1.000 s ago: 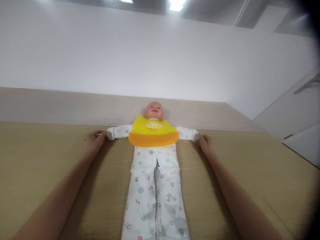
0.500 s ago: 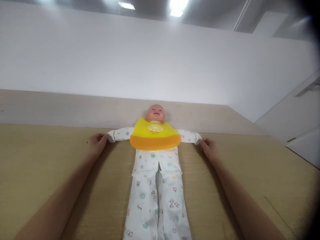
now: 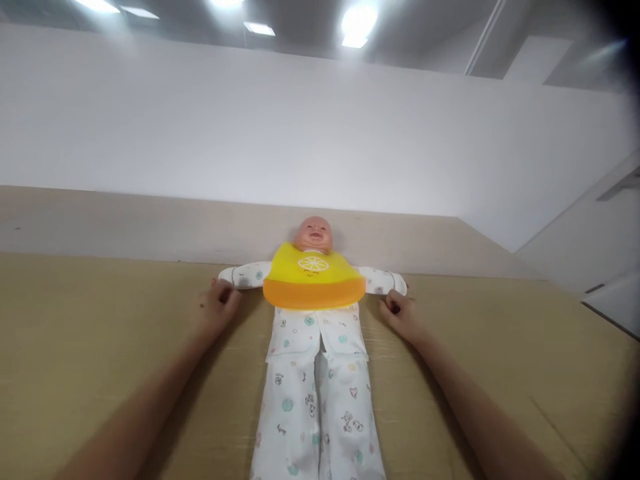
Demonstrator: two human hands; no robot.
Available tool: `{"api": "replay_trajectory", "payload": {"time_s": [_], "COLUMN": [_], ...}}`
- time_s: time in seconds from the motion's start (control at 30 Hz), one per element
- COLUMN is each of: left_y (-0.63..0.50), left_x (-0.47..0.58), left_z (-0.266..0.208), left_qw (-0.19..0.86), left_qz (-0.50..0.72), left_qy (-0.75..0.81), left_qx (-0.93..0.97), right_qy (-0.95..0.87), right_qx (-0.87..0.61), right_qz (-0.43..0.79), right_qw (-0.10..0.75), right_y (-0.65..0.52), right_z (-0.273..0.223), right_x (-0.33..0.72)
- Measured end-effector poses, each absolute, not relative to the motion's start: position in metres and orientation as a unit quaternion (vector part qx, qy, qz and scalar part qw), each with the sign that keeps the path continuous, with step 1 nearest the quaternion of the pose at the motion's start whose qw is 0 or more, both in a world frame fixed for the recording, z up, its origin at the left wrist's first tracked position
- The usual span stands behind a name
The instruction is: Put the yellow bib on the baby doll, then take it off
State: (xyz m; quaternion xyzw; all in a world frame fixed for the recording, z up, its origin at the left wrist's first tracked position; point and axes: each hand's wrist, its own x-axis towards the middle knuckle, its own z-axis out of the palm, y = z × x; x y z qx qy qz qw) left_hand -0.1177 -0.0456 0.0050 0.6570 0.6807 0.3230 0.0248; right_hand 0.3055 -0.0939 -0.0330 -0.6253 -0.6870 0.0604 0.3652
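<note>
A baby doll (image 3: 314, 235) lies on its back with its arms stretched out sideways. It wears a white printed top and trousers (image 3: 290, 407). Over its chest is a yellow silicone bib (image 3: 313, 268) with an orange catch pocket and a citrus slice print. My left hand (image 3: 220, 305) is just below the end of the sleeve at the left (image 3: 245, 275), fingers loosely bent, thumb apart from them. My right hand (image 3: 401, 315) is in a like pose by the opposite sleeve (image 3: 383, 280). Neither hand visibly grips the cloth; some fingertips are hidden.
The doll lies on a wide tan surface (image 3: 100, 347). Beyond its head runs a paler strip (image 3: 125, 220), then a white wall (image 3: 225, 127). Ceiling lights shine at the top, and a pale door-like panel stands at the right.
Both hands have let go of the sleeve ends they were pinching and moved inward and slightly down. The doll's arms stay stretched out. The camera view has tilted slightly up.
</note>
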Motion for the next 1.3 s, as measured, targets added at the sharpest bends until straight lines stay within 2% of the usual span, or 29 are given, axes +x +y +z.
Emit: {"api": "replay_trajectory", "payload": {"time_s": [0.1, 0.23, 0.63, 0.93, 1.17, 1.3], "left_y": [-0.053, -0.057, -0.063, -0.064, -0.064, -0.063], "left_x": [-0.099, -0.089, -0.080, -0.082, -0.076, -0.072], "left_z": [0.001, 0.005, 0.003, 0.003, -0.005, -0.009], "left_qw": [-0.017, 0.026, 0.045, 0.035, -0.037, -0.075], "left_qz": [0.212, 0.135, 0.123, 0.150, 0.311, 0.359], "left_qy": [0.650, 0.563, 0.532, 0.528, 0.569, 0.531], "left_qx": [0.730, 0.815, 0.837, 0.835, 0.760, 0.764], "right_qy": [-0.758, -0.783, -0.779, -0.768, -0.694, -0.738], "right_qx": [-0.570, -0.559, -0.558, -0.566, -0.606, -0.560], "right_qz": [0.031, 0.017, 0.019, 0.055, 0.032, -0.032], "right_qw": [0.316, 0.271, 0.286, 0.295, 0.387, 0.376], "right_y": [-0.096, -0.099, -0.090, -0.093, -0.095, -0.094], "right_z": [-0.035, -0.031, -0.034, -0.038, -0.034, -0.030], "right_x": [0.288, 0.275, 0.279, 0.282, 0.275, 0.268]}}
